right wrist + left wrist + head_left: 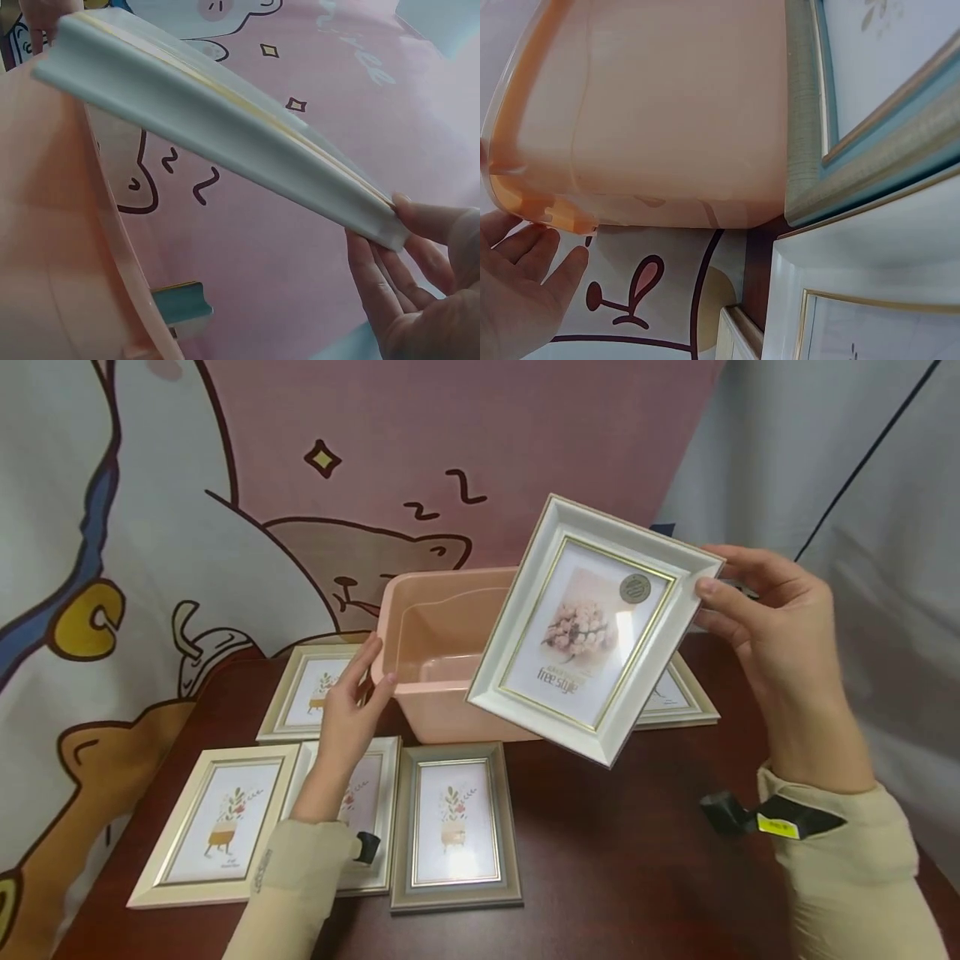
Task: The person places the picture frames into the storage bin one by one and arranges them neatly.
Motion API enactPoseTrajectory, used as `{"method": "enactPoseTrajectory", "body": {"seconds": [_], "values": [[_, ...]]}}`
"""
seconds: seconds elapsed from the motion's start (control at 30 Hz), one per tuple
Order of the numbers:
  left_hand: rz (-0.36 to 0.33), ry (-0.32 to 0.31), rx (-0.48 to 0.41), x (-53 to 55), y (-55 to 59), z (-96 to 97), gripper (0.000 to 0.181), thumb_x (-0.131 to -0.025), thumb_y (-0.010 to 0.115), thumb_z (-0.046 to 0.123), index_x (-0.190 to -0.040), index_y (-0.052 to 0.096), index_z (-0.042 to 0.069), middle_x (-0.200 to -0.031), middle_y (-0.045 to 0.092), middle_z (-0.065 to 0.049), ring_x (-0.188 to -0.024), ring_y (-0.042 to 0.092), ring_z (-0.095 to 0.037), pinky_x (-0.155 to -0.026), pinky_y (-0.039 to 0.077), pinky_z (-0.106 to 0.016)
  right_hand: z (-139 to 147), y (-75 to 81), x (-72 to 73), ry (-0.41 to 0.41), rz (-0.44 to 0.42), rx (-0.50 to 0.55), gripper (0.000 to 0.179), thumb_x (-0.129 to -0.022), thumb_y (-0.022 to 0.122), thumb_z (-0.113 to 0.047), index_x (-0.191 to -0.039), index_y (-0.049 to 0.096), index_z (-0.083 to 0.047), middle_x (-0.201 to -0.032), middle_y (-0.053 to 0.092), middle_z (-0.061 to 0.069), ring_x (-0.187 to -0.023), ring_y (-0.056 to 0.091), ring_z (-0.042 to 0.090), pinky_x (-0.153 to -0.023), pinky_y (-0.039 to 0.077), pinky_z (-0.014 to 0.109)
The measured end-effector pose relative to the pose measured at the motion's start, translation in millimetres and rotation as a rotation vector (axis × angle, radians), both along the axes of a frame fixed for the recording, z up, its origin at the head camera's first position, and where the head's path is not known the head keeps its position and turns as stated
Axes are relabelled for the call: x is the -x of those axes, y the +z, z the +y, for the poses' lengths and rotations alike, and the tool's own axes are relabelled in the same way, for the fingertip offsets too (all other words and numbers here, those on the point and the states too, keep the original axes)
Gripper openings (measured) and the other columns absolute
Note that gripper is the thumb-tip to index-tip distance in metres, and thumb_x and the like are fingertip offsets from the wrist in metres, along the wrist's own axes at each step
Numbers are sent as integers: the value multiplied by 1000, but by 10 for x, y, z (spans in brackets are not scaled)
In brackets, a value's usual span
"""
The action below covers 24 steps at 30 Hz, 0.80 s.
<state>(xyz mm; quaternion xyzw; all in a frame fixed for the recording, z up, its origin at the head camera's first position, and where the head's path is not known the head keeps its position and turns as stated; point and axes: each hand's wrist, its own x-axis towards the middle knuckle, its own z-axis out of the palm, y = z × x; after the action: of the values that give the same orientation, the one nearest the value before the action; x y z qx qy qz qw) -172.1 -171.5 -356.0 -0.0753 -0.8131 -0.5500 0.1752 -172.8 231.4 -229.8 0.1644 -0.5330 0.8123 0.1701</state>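
Note:
A white picture frame (588, 635) with a gold inner edge is held up in the air, tilted, in front of a pink plastic bin (450, 714). My right hand (798, 643) pinches the frame's upper right corner, thumb on the front and fingers behind; the right wrist view shows this frame (225, 127) edge-on. At the bin's left end, my left hand (348, 722) grips the rim. Fingers under the bin's rim appear in the left wrist view. The part of the bin behind the raised frame is hidden; the visible inside shows bare floor.
In front of the bin lie a cream frame (213, 818), a white frame (371, 835) partly under my left arm, and a champagne frame (456, 827). Another frame (300, 693) lies left of the bin, and one (678, 697) to its right. A printed cloth (525, 443) hangs behind.

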Motion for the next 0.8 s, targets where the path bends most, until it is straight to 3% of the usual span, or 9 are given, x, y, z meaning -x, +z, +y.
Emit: {"method": "enactPoseTrajectory", "body": {"seconds": [0.27,0.5,0.8], "values": [[-14,6,-1,-11,12,2,55,-99,61,19,-151,44,15,-161,37,3,-150,33,-21,-118,36,-53,-77,66,119,-110,1,99,34,-77,74,17,-110,68,13,-87,65,14,-76,72,23,-62,62,31],[-11,4,0,-17,10,12,54,-99,60,21,-151,44,15,-161,37,3,-150,33,-20,-118,36,-54,-147,71,220,-251,15,91,40,-71,83,10,-109,70,11,-93,63,14,-82,73,24,-68,60,33],[-8,8,-11,-19,5,22,54,-99,61,21,-151,45,15,-161,37,0,-150,33,-22,-119,35,-54,-269,89,325,-386,95,82,33,-72,83,7,-104,73,8,-92,63,14,-75,75,20,-68,61,29]]}}
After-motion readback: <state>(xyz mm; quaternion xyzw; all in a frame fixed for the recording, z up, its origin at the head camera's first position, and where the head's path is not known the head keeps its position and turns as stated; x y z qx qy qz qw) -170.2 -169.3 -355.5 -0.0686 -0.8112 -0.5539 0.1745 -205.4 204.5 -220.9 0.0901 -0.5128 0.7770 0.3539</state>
